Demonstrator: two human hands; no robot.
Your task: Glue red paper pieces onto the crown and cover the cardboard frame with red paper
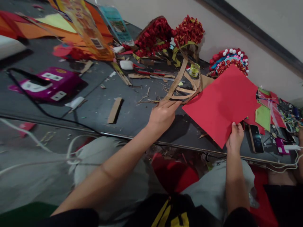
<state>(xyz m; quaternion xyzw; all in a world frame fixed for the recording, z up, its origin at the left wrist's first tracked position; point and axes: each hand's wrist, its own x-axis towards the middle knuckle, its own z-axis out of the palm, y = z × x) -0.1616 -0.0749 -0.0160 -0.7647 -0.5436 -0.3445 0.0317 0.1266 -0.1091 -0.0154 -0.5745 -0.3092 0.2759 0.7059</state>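
My left hand [163, 116] is closed on the near end of a brown cardboard frame [177, 81], which has curved and crossing strips. In my right hand [235, 137] is the lower right edge of a red paper sheet [222, 101], pinched between thumb and fingers. The sheet is tilted, and its left corner lies beside the frame, partly covering it. Behind the frame stands a small yellow-labelled jar [194, 70]. A loose cardboard strip [115, 110] lies to the left of my left hand.
A purple power strip [55, 83] with a black cable sits at the left. Red decorated pieces [189, 30] stand along the wall. A phone [256, 138] lies right of my right hand, near paper scraps. Another person's arm [300, 157] shows at the right edge.
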